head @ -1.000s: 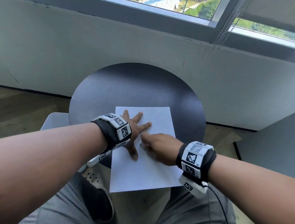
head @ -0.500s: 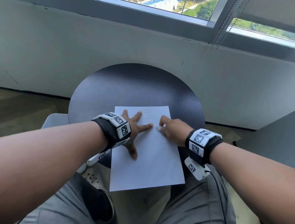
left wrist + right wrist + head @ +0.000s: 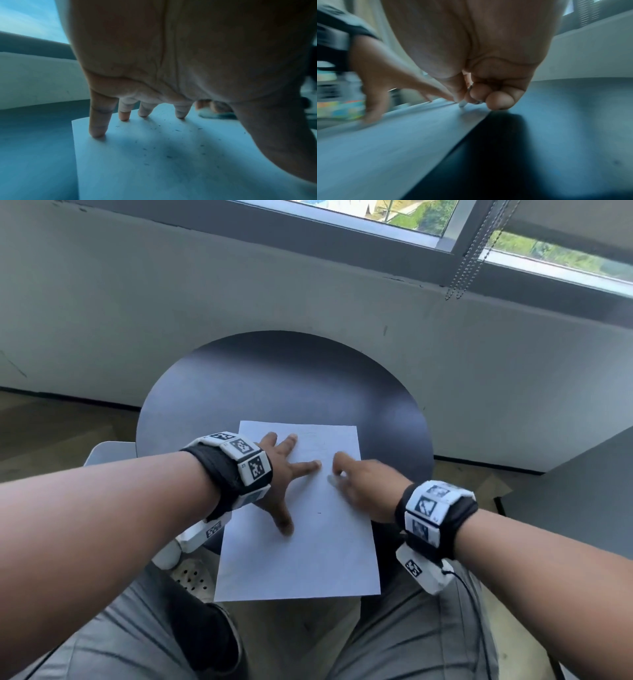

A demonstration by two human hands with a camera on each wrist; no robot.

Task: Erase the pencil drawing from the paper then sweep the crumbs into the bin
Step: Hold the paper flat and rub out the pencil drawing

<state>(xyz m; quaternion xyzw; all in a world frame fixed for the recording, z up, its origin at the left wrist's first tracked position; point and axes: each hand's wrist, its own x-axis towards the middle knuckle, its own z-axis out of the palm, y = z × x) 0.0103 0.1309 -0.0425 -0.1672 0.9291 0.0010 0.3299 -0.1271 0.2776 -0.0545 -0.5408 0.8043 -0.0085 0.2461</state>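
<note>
Two hands: both on the paper (image 3: 301, 549).
Paper: white sheet, flat on the round dark table (image 3: 284, 378), near edge sticks out over the person's lap.
Left hand (image 3: 279, 474): fingers (image 3: 97, 121) straight & spread, tips press the sheet down.
Right hand (image 3: 368, 491): fingers curled, pinch a small white eraser (image 3: 462, 103); its tip touches the sheet near the right edge.
Drawing: faint pencil marks (image 3: 313, 441) near the top of the sheet.
Crumbs (image 3: 169, 157): tiny dark bits on the sheet under the left palm.
Bin: can't tell where.
</note>
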